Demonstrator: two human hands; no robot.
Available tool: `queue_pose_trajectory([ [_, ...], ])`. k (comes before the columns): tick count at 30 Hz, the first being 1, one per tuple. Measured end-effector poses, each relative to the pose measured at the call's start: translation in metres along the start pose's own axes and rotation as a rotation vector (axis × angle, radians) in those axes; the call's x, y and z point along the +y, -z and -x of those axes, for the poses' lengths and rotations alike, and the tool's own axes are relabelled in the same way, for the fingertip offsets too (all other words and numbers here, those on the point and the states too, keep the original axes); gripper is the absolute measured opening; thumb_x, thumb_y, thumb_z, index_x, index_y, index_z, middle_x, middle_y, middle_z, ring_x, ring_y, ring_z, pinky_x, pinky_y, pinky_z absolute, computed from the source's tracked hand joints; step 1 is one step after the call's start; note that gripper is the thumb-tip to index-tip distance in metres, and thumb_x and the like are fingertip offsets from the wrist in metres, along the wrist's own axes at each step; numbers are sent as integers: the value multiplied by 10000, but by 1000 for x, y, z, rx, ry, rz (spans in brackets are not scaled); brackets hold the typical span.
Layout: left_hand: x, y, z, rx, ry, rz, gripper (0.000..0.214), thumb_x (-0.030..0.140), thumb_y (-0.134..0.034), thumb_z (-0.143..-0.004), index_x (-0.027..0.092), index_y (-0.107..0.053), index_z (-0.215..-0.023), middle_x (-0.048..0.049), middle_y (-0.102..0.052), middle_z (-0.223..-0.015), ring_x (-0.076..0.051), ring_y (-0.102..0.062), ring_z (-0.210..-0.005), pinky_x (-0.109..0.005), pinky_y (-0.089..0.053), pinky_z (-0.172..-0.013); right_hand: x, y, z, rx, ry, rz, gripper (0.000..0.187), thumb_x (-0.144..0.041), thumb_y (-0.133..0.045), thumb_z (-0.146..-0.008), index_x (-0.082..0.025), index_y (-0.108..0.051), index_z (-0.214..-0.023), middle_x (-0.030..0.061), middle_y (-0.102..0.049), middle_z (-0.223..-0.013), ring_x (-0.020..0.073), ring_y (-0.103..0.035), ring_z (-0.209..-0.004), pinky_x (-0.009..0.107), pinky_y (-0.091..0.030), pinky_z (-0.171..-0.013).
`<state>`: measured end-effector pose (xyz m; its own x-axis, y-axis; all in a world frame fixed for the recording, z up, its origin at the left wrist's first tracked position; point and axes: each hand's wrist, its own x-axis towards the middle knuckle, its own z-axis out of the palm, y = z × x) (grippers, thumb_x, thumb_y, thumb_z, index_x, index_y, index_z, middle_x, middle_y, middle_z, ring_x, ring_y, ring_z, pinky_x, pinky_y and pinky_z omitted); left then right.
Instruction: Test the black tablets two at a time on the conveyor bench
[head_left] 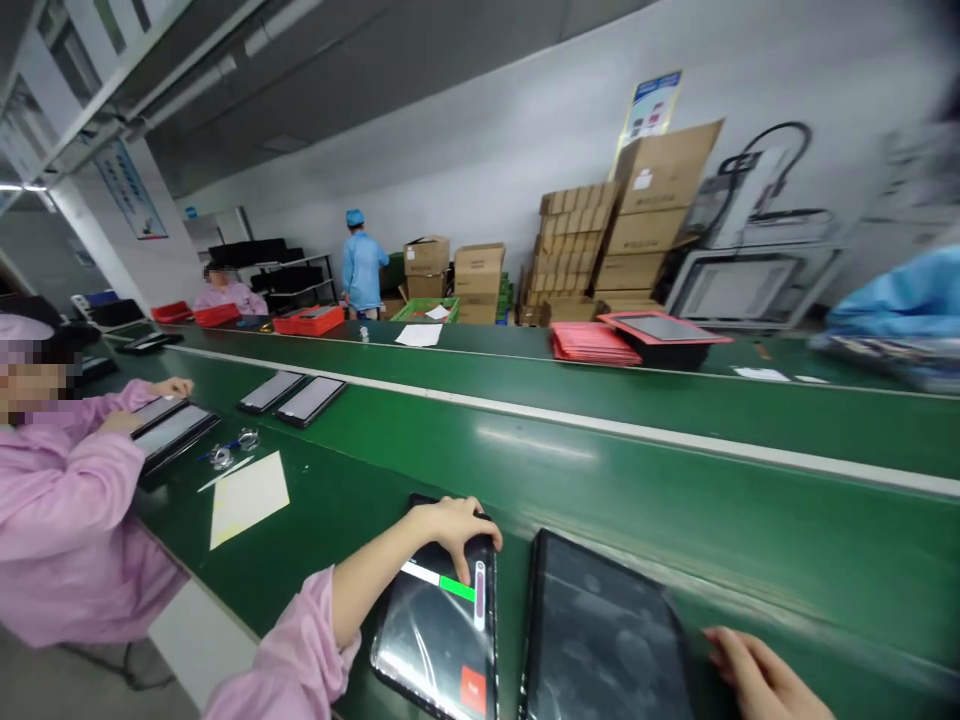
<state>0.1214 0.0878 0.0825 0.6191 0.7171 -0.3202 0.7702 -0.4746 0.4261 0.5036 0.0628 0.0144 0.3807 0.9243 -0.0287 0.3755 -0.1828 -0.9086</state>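
A tablet [431,640] with a lit screen lies on the green bench in front of me; the screen shows a green bar, a slider and a red square. My left hand [457,528] grips its upper right edge, fingers curled over the side and thumb down on the glass by the green bar. To its right sits a second tablet [607,630], dark-screened, with smudges or a film on the surface. My right hand [757,675] is beside that tablet's right edge, apart from it, its fingers curled together with nothing visible in them.
A co-worker in pink [67,500] on the left handles tablets. Two more tablets [311,400] lie ahead, near a pale sheet [251,500] and clear rolls [247,438]. A white rail [525,418] crosses the bench. Red sheets [592,343] and cartons [574,240] stand beyond.
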Motion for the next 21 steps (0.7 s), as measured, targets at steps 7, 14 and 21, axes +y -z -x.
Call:
queue_pose_trajectory([
  [7, 44, -55, 33, 348, -151, 577, 712, 529, -698, -822, 378, -457, -1475, -72, -165, -1670, -343, -101, -1541, -530, -37, -1226, -10, 12, 56, 41, -7, -228, 374, -641, -591, -510, -300, -654, -653, 27, -670, -595, 323, -666, -618, 467, -556, -669],
  [14, 43, -151, -3, -38, 159, 1544, 779, 607, -742, -727, 403, -503, -1440, -37, -434, -1557, -287, -140, -1537, -443, -163, -1229, 16, 30, 146, -117, -116, -277, 315, -559, -722, -642, -344, -760, -870, 27, -672, -692, 260, -645, -629, 391, -557, -598],
  [21, 114, -129, -2, -69, 156, 1952, 554, 518, -566, -873, 200, -635, -1322, -113, -603, -1399, -325, -434, -1416, -496, -279, -1197, -16, 33, 153, -405, -437, -722, 416, -542, -778, -681, -192, -741, -900, 52, -677, -691, 206, -685, -642, 296, -589, -671],
])
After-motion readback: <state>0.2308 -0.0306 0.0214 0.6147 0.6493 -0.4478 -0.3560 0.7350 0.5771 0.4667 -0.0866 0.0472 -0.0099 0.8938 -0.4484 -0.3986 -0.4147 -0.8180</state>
